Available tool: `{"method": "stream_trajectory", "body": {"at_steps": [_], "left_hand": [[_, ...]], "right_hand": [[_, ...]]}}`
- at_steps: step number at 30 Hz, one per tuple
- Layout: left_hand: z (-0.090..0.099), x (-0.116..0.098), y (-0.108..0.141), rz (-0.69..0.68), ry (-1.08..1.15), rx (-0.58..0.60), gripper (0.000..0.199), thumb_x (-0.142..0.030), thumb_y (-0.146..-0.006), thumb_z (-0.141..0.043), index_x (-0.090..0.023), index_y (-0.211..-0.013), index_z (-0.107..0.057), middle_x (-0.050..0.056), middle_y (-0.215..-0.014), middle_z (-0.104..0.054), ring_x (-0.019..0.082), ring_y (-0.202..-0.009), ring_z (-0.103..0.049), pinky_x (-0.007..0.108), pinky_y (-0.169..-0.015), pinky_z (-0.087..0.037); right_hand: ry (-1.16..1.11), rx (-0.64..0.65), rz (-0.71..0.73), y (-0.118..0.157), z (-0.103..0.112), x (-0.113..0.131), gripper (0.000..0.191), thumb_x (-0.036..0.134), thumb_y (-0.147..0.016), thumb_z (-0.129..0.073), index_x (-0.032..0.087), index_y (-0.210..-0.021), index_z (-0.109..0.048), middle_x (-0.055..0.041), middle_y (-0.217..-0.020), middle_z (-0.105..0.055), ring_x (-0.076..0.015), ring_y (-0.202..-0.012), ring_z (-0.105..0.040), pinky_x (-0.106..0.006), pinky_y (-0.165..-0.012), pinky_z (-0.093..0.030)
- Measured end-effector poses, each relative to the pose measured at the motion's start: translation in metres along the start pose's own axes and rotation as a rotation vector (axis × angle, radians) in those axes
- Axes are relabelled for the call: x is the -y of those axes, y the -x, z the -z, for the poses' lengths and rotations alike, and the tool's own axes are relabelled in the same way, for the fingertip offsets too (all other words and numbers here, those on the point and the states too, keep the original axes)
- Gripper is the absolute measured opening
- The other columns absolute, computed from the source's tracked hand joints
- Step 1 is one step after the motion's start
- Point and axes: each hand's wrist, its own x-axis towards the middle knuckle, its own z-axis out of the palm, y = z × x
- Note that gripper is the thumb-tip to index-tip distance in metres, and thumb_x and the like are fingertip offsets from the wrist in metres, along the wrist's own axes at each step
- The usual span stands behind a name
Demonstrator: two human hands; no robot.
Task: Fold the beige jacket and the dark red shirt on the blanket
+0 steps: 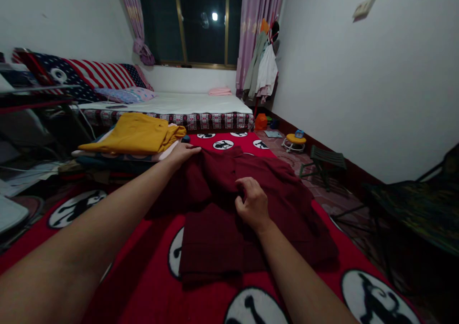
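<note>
Now, left grip (183,153) pinches maroon garment (279,185) at edge; right grip (254,203) half-curled, hold unclear; red blanket (147,271) spreads nearside.

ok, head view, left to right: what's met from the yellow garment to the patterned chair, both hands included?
Yellow garment → left hand → right hand → small yellow-topped stool → green folding stool → patterned chair. Maroon garment left out: it spans behind both hands.
</note>
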Motion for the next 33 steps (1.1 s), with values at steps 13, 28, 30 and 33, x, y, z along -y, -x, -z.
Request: {"method": "stream_trajectory", "body": {"at_steps": [13, 28, 30, 33], "left_hand": [[0.064, 0.037, 0.133, -0.520, -0.744, 0.400, 0.049, -0.049, -0.075, -0.064, -0.030, -0.119, -0.062, 0.006, -0.124, -0.061, 0.026, -0.112, -0.057, 0.036, -0.098, -0.043], [0.164, 0.048, 0.118, -0.172, -0.806, -0.150, 0.041, -0.014, -0.061, -0.043, -0.022, -0.095, -0.065, 0.004, -0.101, -0.069, 0.025, -0.096, -0.064, 0.037, -0.088, -0.049], [0.163, 0.045, 0.120, -0.198, -0.887, -0.175, 0.033, -0.014, -0.063, -0.044, -0.021, -0.087, -0.067, 0.006, -0.101, -0.069, 0.028, -0.099, -0.061, 0.040, -0.093, -0.046], [0.128, 0.037, 0.132, -0.361, -0.843, -0.074, 0.030, -0.016, -0.071, -0.044, -0.023, -0.087, -0.067, 0.005, -0.103, -0.068, 0.025, -0.103, -0.059, 0.036, -0.098, -0.042]], "right_hand": [[0.001, 0.157, -0.030, 0.002, -0.009, -0.005, 0.035, 0.010, -0.076, -0.052, 0.021, -0.108, -0.061, -0.0063, -0.107, -0.061, -0.0213, -0.102, -0.055, -0.033, -0.089, -0.047], [-0.030, 0.163, 0.069, 0.001, -0.011, -0.001, 0.046, 0.000, -0.065, -0.046, 0.020, -0.104, -0.061, -0.0060, -0.107, -0.060, -0.0215, -0.104, -0.053, -0.034, -0.092, -0.046], [-0.029, 0.165, 0.072, 0.001, -0.011, 0.001, 0.041, 0.000, -0.064, -0.046, 0.021, -0.095, -0.062, -0.0052, -0.104, -0.061, -0.0213, -0.102, -0.053, -0.033, -0.090, -0.046], [-0.013, 0.156, 0.073, 0.001, -0.011, 0.002, 0.034, 0.002, -0.066, -0.048, 0.022, -0.089, -0.063, -0.0043, -0.101, -0.060, -0.0208, -0.099, -0.053, -0.032, -0.087, -0.046]]}}
